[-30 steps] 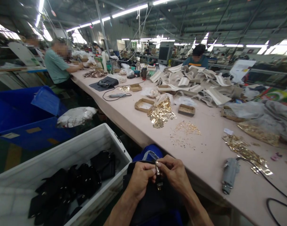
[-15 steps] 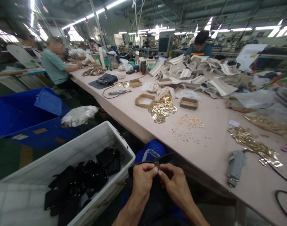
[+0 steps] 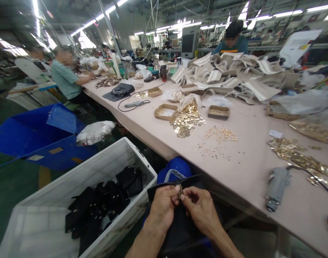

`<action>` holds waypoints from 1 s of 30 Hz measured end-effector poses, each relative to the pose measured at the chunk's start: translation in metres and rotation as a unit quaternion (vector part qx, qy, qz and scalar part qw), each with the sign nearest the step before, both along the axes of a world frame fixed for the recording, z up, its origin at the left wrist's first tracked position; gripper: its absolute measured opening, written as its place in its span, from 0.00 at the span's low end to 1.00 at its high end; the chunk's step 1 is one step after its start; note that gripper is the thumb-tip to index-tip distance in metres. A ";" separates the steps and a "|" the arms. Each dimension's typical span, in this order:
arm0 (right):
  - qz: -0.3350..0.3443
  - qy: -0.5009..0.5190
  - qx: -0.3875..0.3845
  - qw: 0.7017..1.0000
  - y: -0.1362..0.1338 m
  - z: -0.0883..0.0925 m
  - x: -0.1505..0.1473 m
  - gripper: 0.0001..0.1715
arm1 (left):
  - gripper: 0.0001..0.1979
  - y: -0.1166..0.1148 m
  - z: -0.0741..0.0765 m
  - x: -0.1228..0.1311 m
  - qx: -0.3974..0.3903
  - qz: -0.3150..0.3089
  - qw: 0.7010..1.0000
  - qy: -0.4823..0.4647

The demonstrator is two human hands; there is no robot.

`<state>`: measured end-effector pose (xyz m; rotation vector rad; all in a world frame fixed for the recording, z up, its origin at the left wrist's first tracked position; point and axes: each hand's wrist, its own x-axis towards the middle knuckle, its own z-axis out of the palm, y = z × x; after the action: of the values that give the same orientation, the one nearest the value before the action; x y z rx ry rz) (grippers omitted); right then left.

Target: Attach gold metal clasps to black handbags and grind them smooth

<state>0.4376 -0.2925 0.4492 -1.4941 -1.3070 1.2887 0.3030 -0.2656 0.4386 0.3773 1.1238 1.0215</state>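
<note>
My left hand (image 3: 162, 204) pinches a small metal piece (image 3: 180, 191) between thumb and fingers, at the upper edge of a black piece (image 3: 177, 233) lying over my lap. From the other side, the thumb and fingertips of my right hand (image 3: 200, 208) close on the same metal piece. The fingertips of both hands nearly meet there. On the table (image 3: 158, 136) beyond lie a pile of gold metal pieces (image 3: 186, 120) and a scatter of tiny gold parts (image 3: 221, 134).
Left of my hands stands a white bin (image 3: 26, 229) with black pieces (image 3: 99, 204), behind it a blue bin (image 3: 61, 154). A grey power tool (image 3: 278, 188) lies on the table at right. People (image 3: 65, 77) sit farther along.
The metal piece between my fingers has turned, showing a narrower side. My left fingers have curled further around it. The whole view has shifted slightly.
</note>
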 end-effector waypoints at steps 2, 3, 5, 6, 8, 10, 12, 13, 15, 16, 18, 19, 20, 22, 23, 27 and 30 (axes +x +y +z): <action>0.009 -0.002 -0.007 1.000 0.000 0.002 0.003 0.14 | 0.16 -0.001 0.001 0.004 0.004 0.001 1.000 0.004; 0.014 0.000 -0.011 1.000 0.001 0.002 0.005 0.14 | 0.16 -0.002 0.002 0.006 0.010 0.001 1.000 0.013; 0.021 0.014 -0.019 1.000 0.001 0.003 0.007 0.14 | 0.17 -0.003 0.002 0.011 0.025 0.007 0.999 0.045; 0.025 0.022 -0.024 0.999 0.000 0.002 0.009 0.14 | 0.17 -0.003 0.001 0.013 0.029 0.016 0.997 0.066; 0.033 0.038 -0.033 0.998 -0.001 -0.001 0.011 0.13 | 0.15 -0.004 -0.002 0.018 0.027 0.040 0.994 0.098; 0.043 0.055 -0.046 0.996 -0.002 -0.006 0.013 0.14 | 0.14 -0.004 -0.006 0.021 0.016 0.063 0.991 0.114; 0.046 0.072 -0.061 0.994 -0.003 -0.011 0.015 0.15 | 0.14 -0.004 -0.009 0.024 0.008 0.074 0.991 0.115; 0.045 0.077 -0.066 0.994 -0.004 -0.013 0.016 0.16 | 0.15 -0.004 -0.010 0.025 0.005 0.077 0.990 0.114; 0.041 0.085 -0.072 0.993 -0.004 -0.018 0.017 0.17 | 0.16 -0.004 -0.010 0.026 0.001 0.080 0.991 0.108; 0.040 0.091 -0.073 0.992 -0.003 -0.020 0.018 0.18 | 0.16 -0.004 -0.009 0.026 0.000 0.078 0.992 0.103; 0.039 0.117 -0.082 0.989 -0.002 -0.025 0.019 0.18 | 0.17 -0.005 -0.006 0.025 -0.002 0.066 0.993 0.095; 0.038 0.137 -0.089 0.986 -0.002 -0.027 0.020 0.18 | 0.17 -0.005 -0.005 0.025 -0.002 0.056 0.994 0.091; 0.037 0.157 -0.094 0.982 -0.002 -0.030 0.021 0.18 | 0.17 -0.005 -0.004 0.024 -0.003 0.046 0.995 0.086; 0.037 0.192 -0.095 0.976 -0.002 -0.034 0.022 0.17 | 0.16 -0.005 -0.001 0.024 -0.001 0.025 0.997 0.070; 0.037 0.203 -0.092 0.974 -0.003 -0.036 0.023 0.17 | 0.16 -0.006 0.000 0.023 0.000 0.016 0.998 0.059; 0.040 0.216 -0.086 0.972 -0.005 -0.039 0.023 0.16 | 0.13 -0.007 0.002 0.022 0.002 0.012 1.000 0.022; 0.047 0.220 -0.090 0.970 -0.004 -0.039 0.022 0.18 | 0.13 -0.007 0.003 0.020 0.010 -0.002 1.000 0.029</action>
<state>0.4598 -0.2968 0.4101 -1.1796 -0.9976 1.7216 0.3233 -0.2723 0.4411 0.4275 1.1658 1.0234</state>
